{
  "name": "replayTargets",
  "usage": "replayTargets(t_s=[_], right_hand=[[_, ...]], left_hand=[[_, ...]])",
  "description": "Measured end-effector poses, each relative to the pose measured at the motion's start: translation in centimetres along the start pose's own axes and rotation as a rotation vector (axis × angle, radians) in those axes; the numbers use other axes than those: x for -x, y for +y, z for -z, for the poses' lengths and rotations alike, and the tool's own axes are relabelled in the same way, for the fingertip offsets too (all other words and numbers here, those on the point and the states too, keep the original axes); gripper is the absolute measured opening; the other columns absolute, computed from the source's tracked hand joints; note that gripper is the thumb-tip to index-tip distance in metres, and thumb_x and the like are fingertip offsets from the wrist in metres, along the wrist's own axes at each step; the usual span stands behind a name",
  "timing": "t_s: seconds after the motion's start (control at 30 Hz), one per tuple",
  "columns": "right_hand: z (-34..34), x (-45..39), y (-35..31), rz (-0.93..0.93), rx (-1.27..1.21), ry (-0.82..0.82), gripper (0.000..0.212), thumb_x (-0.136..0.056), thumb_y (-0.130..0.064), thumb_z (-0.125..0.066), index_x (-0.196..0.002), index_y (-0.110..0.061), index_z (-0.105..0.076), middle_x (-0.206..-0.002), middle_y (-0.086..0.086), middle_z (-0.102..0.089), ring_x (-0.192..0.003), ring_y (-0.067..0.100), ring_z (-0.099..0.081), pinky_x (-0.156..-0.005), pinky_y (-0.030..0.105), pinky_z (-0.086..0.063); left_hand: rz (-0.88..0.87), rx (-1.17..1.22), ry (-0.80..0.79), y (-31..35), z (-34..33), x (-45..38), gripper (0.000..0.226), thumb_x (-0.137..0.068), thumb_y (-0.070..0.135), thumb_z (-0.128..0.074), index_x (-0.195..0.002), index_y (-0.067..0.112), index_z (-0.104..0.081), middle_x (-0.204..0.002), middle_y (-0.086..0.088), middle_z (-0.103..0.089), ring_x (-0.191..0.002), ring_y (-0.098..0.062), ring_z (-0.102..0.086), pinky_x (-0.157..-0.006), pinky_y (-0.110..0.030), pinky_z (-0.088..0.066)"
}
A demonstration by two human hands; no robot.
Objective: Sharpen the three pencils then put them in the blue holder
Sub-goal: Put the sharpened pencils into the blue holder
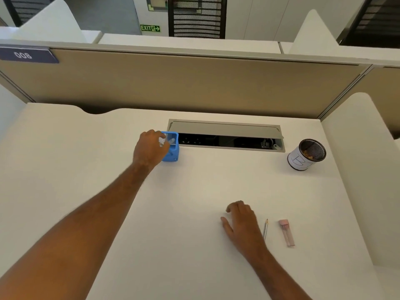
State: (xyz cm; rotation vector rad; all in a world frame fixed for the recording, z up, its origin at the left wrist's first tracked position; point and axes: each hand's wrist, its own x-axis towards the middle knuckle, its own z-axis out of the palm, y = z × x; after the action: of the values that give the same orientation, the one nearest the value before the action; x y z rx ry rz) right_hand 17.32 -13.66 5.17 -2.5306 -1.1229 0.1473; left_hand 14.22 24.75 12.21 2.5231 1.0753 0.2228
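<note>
The blue mesh holder stands on the white desk, left of the cable slot. Silvery pencil ends stick up inside it. My left hand reaches over the holder's left rim with curled fingers beside one pencil end; blur hides whether they grip it. My right hand rests flat on the desk at the near right, holding nothing. Just right of it lies a silver pencil, tip pointing away from me. A pink sharpener lies a little further right.
A black mesh cup wrapped in white paper holds shavings at the far right. An open cable slot with a raised lid runs along the desk's back. A beige partition rises behind; white side panels flank the desk.
</note>
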Motion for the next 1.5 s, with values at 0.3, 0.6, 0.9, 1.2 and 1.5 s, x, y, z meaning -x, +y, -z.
replayTargets(t_s=[0.3,0.6,0.9,1.2,1.5], right_hand=[[2.5,1.7,3.7,-0.157,0.350,-0.170,0.047,-0.075,-0.047,-0.090,-0.057,-0.017,-0.059,-0.052,0.003,-0.057,-0.051,0.030,-0.058,-0.057,0.039,-0.049],[1.6,1.8,2.7,-0.175,0.332,-0.227,0.044,-0.060,-0.026,-0.098,-0.052,-0.018,-0.056,-0.047,0.001,-0.054,-0.039,0.025,-0.055,-0.043,0.034,-0.045],[3.6,-1.0,0.3,-0.416,0.027,-0.325,0.035,-0.090,-0.038,-0.058,-0.066,-0.015,-0.045,-0.067,-0.002,-0.053,-0.069,0.026,-0.057,-0.063,0.037,-0.041],[6.2,-9.9,-4.7,-0.418,-0.597,-0.134,0.013,-0.080,-0.015,-0.073,-0.077,-0.011,-0.060,-0.067,-0.002,-0.061,-0.060,0.016,-0.053,-0.061,0.032,-0.049],[7.2,-21.7,-11.2,-0.129,-0.814,0.036,0.018,-0.093,-0.015,-0.072,-0.092,-0.026,-0.057,-0.089,0.002,-0.075,-0.085,0.021,-0.076,-0.075,0.033,-0.064]], left_hand=[[0.053,0.345,0.278,-0.6,-2.8,9.3,0.028,-0.102,0.020,-0.069,-0.125,0.008,-0.056,-0.125,-0.010,-0.061,-0.111,-0.032,-0.059,-0.096,-0.048,-0.052],[-0.142,0.058,-0.065,-2.1,-10.7,19.5,0.073,-0.106,0.053,-0.038,-0.159,0.003,-0.044,-0.168,-0.016,-0.045,-0.158,-0.035,-0.040,-0.134,-0.041,-0.012],[-0.233,-0.125,-0.152,-2.9,-12.8,21.1,0.080,-0.108,0.057,-0.033,-0.169,0.005,-0.029,-0.179,-0.013,-0.024,-0.165,-0.034,-0.025,-0.135,-0.040,0.006],[-0.240,-0.159,-0.153,-2.9,-12.8,21.3,0.078,-0.108,0.055,-0.036,-0.170,0.007,-0.027,-0.181,-0.011,-0.021,-0.167,-0.031,-0.021,-0.135,-0.045,-0.002],[-0.223,-0.152,-0.158,-2.9,-12.6,21.5,0.079,-0.109,0.055,-0.039,-0.171,0.010,-0.022,-0.182,-0.008,-0.016,-0.168,-0.028,-0.015,-0.135,-0.045,-0.005]])
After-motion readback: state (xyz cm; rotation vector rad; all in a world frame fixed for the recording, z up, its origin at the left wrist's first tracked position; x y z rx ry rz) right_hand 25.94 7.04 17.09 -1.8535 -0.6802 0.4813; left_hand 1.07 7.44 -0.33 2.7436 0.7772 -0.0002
